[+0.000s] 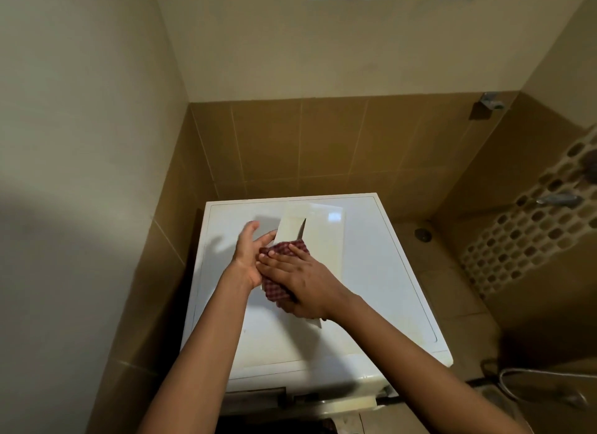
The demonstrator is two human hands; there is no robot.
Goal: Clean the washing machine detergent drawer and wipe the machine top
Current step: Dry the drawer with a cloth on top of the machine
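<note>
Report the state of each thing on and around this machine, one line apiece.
detergent drawer: pulled out, lying on the machine top
machine top: glossy, bears the drawer
checked cloth: bunched, pressed onto the drawer
right hand: fingers flat, pressing the cloth
left hand: fingers straight and spread, against the drawer's left edge
drawer slot: dark, looks empty

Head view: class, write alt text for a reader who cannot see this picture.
A person's right hand presses a red checked cloth onto a white detergent drawer lying on the washing machine top, while the left hand rests against the drawer's left edge. The machine stands in a brown-tiled corner.
</note>
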